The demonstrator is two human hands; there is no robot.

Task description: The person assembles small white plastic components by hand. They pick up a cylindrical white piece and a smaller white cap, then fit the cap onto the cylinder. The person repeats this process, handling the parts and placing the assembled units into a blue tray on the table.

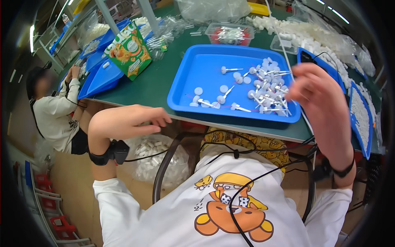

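Observation:
A blue tray [230,117] lies at the table's front edge. Many small white pieces, each a round translucent disc with a thin stem [267,96], crowd its right half; a few more are scattered toward the left. My left hand [144,118] is over the table edge, left of the tray, fingers loosely bent and apart, with nothing seen in them. Above the tray's right rim is my right hand [314,84], its fingers curled and smeared by motion. Whether it holds anything cannot be made out.
Behind the tray stands a clear plastic box [229,33] of small parts. A green snack bag [129,51] and stacked blue trays [101,78] are at left, near a seated co-worker [53,111]. White parts [321,47] pile up at right. A thin pale cord [284,45] crosses the table.

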